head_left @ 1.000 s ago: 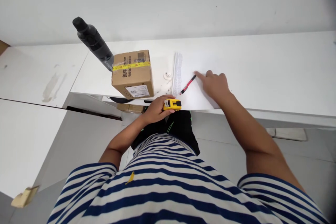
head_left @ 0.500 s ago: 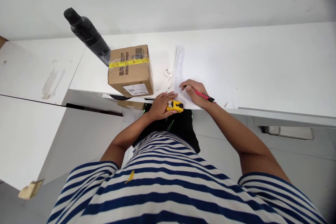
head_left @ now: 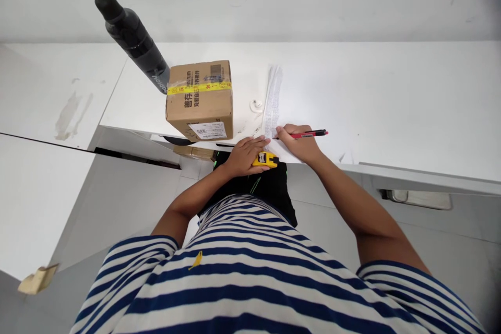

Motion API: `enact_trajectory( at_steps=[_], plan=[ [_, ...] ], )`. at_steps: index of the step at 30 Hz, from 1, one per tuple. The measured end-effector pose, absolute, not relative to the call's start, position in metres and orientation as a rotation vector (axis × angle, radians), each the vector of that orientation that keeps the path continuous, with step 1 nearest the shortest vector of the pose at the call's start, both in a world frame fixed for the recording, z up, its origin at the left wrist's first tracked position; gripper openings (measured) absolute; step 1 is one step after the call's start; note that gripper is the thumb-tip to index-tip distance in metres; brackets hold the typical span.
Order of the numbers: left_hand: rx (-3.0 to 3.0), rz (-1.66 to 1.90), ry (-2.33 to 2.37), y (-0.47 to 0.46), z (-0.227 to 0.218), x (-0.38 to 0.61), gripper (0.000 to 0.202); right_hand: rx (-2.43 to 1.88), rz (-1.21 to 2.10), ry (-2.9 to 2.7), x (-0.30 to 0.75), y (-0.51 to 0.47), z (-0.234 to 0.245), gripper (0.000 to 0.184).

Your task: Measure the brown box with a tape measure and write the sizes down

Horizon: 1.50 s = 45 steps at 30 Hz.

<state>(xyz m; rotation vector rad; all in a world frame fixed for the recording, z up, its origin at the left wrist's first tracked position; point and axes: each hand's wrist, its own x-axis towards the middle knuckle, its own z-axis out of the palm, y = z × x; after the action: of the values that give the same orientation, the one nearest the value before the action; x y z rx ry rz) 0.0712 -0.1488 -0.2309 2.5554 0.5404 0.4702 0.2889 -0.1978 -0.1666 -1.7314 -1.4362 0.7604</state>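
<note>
My left hand (head_left: 245,156) is at the table's front edge, its thumb and palm around a yellow tape measure (head_left: 266,159) with black parts. Its fingers stretch onto the lower end of a narrow strip of written paper (head_left: 273,102). In my right hand (head_left: 300,143) is a red and black pen (head_left: 309,134), its tip end low beside the strip and its rear pointing right. Whether the tip touches the paper cannot be made out. A taped cardboard box (head_left: 200,102) with a white label stands left of the paper.
Behind the box's left side is a tall dark bottle (head_left: 135,42). A small white curled piece (head_left: 256,106) lies between box and paper on the white table (head_left: 391,104). Below the table are a brown carton (head_left: 193,152) and a metallic object (head_left: 420,199). A wall rises behind.
The pen in my right hand has swung from slanting down to the right to nearly level. The view has shifted slightly. My left hand still keeps the tape measure.
</note>
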Motion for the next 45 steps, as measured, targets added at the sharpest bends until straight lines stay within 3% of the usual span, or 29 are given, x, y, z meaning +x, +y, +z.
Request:
enact_trajectory(
  at_steps=[15, 28, 45],
  plan=[
    [2.559, 0.493, 0.544, -0.151, -0.229, 0.073, 0.067, -1.729, 0.759, -1.418, 0.288, -0.2, -0.164, 0.043],
    [2.613, 0.56, 0.546, -0.152, -0.234, 0.073, 0.069, -1.702, 0.6, -1.448, 0.289, -0.201, -0.177, 0.054],
    [2.593, 0.647, 0.61, -0.156, -0.24, 0.077, 0.07, -1.656, 0.652, -1.337, 0.292, -0.202, -0.178, 0.049]
  ],
)
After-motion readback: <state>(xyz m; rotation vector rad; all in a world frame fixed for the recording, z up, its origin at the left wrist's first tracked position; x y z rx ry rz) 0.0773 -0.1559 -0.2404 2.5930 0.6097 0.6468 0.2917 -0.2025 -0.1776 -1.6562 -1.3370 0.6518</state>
